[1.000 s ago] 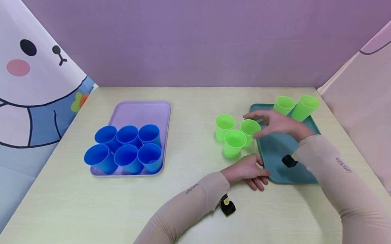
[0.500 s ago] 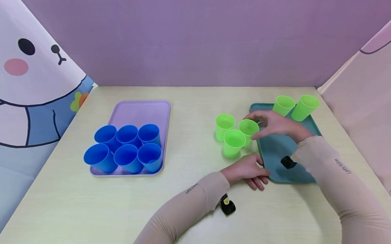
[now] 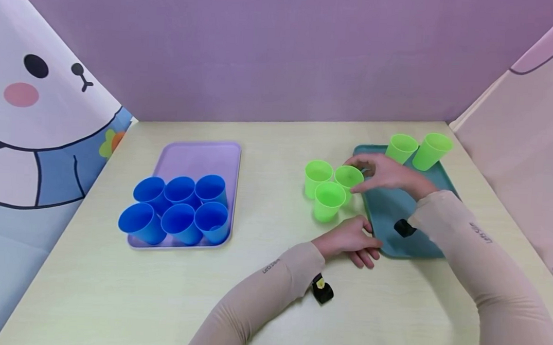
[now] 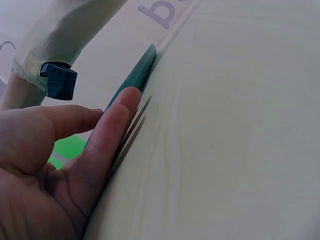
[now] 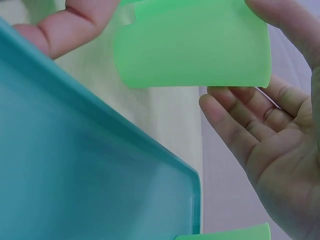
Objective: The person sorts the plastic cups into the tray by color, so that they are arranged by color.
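My right hand [image 3: 385, 172] holds a green cup [image 3: 349, 176] between thumb and fingers, beside the left edge of the teal tray [image 3: 395, 213]. The cup stands upright, close against two more green cups: one behind to its left [image 3: 317, 178] and one in front [image 3: 328, 203]. In the right wrist view, the thumb and fingers lie on opposite sides of the gripped green cup [image 5: 195, 50]. My left hand [image 3: 348, 238] rests at the near left corner of the tray. Its fingers are mostly extended, and a fingertip touches the rim in the left wrist view.
Two green cups [image 3: 401, 148] stand at the back of the teal tray, beyond my right hand. On the left, several blue cups [image 3: 181, 225] stand in two rows on a lilac tray [image 3: 200, 156]. A purple wall [image 3: 281, 59] borders the table's far edge.
My right hand has moved slightly left with the green cup, bringing it closer to the other two. The front green cup has shifted slightly left. My left hand has stayed put.
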Demonstrator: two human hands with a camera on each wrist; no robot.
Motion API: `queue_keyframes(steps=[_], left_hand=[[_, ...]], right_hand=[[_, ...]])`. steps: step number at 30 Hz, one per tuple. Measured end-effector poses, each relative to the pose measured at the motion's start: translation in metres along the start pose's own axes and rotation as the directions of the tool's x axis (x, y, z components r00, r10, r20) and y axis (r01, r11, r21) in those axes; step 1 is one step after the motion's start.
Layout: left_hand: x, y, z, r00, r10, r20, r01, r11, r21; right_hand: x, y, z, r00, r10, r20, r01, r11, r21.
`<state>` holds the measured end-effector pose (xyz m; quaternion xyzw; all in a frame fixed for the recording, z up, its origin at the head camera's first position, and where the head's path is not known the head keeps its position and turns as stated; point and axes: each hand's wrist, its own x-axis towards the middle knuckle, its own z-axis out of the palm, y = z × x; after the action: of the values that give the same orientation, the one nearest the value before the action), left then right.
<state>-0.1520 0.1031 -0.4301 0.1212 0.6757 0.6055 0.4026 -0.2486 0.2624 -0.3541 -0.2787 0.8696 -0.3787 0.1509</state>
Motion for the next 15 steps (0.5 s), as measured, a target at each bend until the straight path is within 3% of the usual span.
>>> queue_keyframes(steps=[15], left_hand=[[-0.001, -0.0006, 0.0007, 1.0, 0.002, -0.01, -0.003, 1.0, -0.014]], right_hand=[[0.0011, -0.0017, -0.0041, 0.993, 0.031, -0.117, -0.034, 0.999, -0.021]])
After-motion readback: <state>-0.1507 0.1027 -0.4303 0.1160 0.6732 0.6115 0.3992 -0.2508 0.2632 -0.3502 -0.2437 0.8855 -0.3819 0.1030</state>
